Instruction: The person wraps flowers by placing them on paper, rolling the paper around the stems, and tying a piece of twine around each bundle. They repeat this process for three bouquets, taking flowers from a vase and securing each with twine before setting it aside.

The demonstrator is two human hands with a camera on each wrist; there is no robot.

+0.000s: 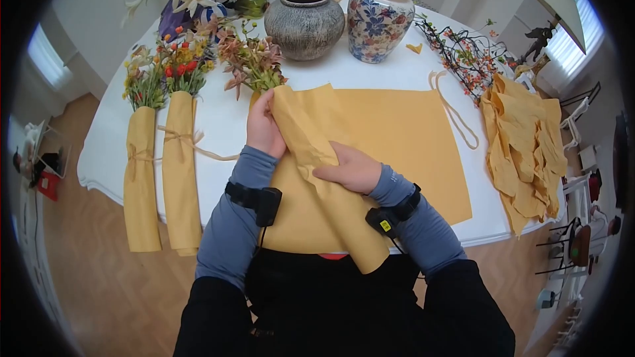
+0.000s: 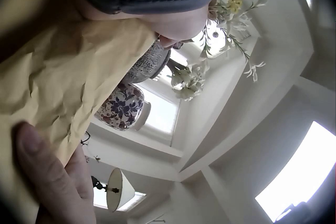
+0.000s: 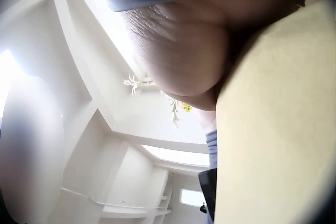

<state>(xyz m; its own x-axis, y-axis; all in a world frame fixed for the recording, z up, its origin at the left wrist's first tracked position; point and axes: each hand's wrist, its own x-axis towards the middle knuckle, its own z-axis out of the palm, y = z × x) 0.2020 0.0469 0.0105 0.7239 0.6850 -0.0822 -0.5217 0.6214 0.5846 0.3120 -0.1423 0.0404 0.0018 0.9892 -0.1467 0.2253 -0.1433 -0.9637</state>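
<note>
A bouquet of dusty pink flowers (image 1: 254, 59) pokes out of the top of a tan kraft paper wrap (image 1: 347, 215), which slants across the front of the table. My left hand (image 1: 264, 127) holds the wrap's upper end just below the blooms, its fingers partly hidden behind the paper. Lower down, my right hand (image 1: 354, 168) grips the wrap, with the thumb lying across its creased front. The left wrist view shows wrinkles in the paper (image 2: 68, 82) between both hands. Beneath the wrap lies a flat tan paper sheet (image 1: 410, 152).
Two wrapped bouquets (image 1: 142, 185) tied with twine lie at left. A grey vase (image 1: 304, 26) and a floral vase (image 1: 380, 20) stand behind. To the right are a loop of twine (image 1: 456, 116), berry branches (image 1: 463, 53) and crumpled paper (image 1: 522, 152) at the table's edge.
</note>
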